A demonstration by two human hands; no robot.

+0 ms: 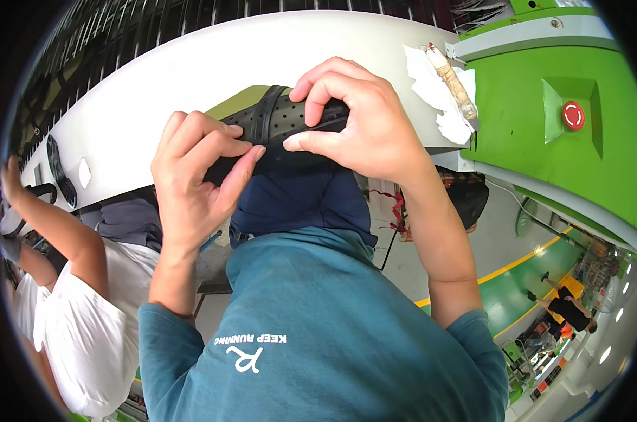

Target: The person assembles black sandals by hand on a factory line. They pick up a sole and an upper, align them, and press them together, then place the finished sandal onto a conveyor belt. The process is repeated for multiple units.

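Between my hands, at the near edge of the white table, is a dark shoe part (287, 119) with rows of small holes and a raised black strap (264, 116) across it. My left hand (199, 165) pinches its left side, fingertips and thumb close to the strap. With curled fingers on top and thumb along the near edge, my right hand (354, 116) grips the right end. An olive-green flat piece (241, 102) shows behind the shoe part; whether the two are joined I cannot tell. My fingers and the part's own bulk hide its underside.
A wrapped stick-shaped tool (451, 81) lies on crumpled white paper (424, 77) at the right. Beyond it stands a green machine (515, 91) with a red push button (573, 116). A co-worker in white (86, 330) sits at my left, near a black strip-like piece (60, 172) on the white table (157, 70).
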